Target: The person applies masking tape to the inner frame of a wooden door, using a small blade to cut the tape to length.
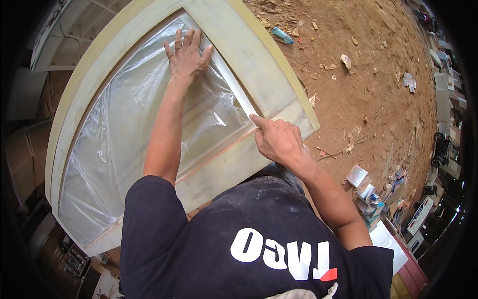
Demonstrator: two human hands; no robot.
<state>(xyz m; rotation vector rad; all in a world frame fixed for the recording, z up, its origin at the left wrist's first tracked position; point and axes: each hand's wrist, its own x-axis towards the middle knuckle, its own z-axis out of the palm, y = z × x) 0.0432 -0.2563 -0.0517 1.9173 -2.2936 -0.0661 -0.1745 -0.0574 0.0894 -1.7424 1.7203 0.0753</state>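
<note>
A large curved panel (pixel 239 48), greenish-white with a yellowish rim, lies before me. Clear plastic film (pixel 127 112), wrinkled and shiny, covers its recessed middle. Along the recess's right edge runs a pale strip, seemingly masking tape (pixel 233 84). My left hand (pixel 188 54) rests palm down near the recess's upper corner, fingers spread over the film and the strip's upper part. At the strip's lower end, the extended index finger of my right hand (pixel 278 140) touches it. The other fingers of that hand are curled under, and whether they hold anything is hidden.
Brown dirt ground (pixel 358 93) with scraps and a plastic bottle (pixel 282 35) lies to the right. A white container (pixel 357 176) stands among clutter at the lower right. A whitish compartmented structure (pixel 80 22) is at the upper left. Motorcycles (pixel 440 149) show at the far right.
</note>
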